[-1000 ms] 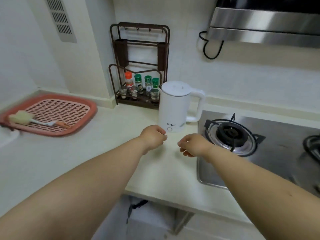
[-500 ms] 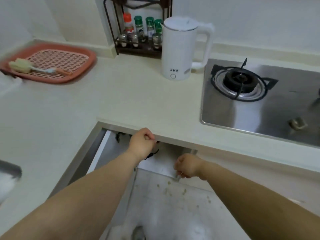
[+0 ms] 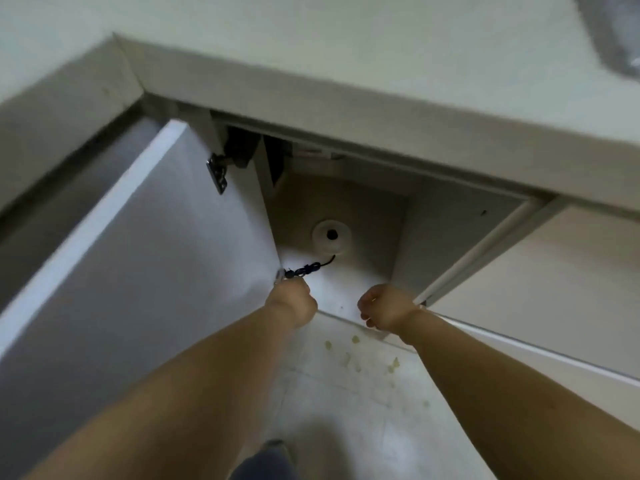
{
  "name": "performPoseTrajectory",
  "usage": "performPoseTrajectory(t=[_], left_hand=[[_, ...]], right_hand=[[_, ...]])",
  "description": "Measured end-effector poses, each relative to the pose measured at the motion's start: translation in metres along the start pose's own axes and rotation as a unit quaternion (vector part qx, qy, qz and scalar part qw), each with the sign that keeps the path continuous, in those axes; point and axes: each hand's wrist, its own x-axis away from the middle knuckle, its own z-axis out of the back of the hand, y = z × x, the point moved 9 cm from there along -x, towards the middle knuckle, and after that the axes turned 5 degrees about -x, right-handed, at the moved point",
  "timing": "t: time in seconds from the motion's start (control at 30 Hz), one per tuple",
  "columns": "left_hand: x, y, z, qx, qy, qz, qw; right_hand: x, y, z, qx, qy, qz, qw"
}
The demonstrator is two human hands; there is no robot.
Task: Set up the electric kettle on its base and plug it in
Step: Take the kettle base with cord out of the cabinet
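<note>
Kettle's gone from view since a second ago; now we're looking under the bench (image 3: 346, 64). Left door (image 3: 138, 271) swung open, left hand (image 3: 292, 303) curled at its edge by the cord (image 3: 306, 269). Base (image 3: 331, 236) sits inside the cabinet. Right hand (image 3: 386, 308) loosely curled, empty.

Worktop (image 3: 346, 46): I see its pale top and thick front edge running across the upper frame.
Cabinet door (image 3: 138, 254): white, swung open on the left, with a metal hinge (image 3: 218, 173) near its top corner.
Floor (image 3: 346, 393): light tiles, I make out small yellowish specks (image 3: 355, 339) scattered near the cabinet's front.
</note>
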Motion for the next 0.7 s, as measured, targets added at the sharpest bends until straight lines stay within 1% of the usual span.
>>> performPoseTrajectory(t=[0.13,0.2,0.33,0.4,0.53,0.6,0.7], left_hand=[[-0.068,-0.012,-0.045,-0.053,-0.013,0.006,0.999],[-0.104,-0.019,-0.072,-0.076,-0.037,0.012,0.996],[-0.163,-0.028,-0.108,-0.101,-0.01,0.0,0.995],[-0.189,-0.032,-0.126,-0.113,-0.012,-0.007,0.994],[-0.24,-0.038,-0.149,-0.09,-0.013,-0.022,0.996],[-0.257,-0.04,-0.147,-0.083,0.0,-0.022,0.996],[-0.283,-0.045,-0.151,-0.077,-0.002,-0.01,0.997]], right_hand=[[-0.07,0.023,-0.023,-0.023,0.035,0.024,0.999],[-0.108,0.037,-0.037,-0.027,0.045,0.03,0.998],[-0.174,0.068,-0.058,-0.06,0.065,0.039,0.995],[-0.201,0.083,-0.07,-0.083,0.07,0.041,0.993],[-0.246,0.105,-0.081,-0.125,0.083,0.045,0.988],[-0.255,0.114,-0.082,-0.139,0.092,0.043,0.985],[-0.269,0.127,-0.086,-0.141,0.09,0.041,0.985]])
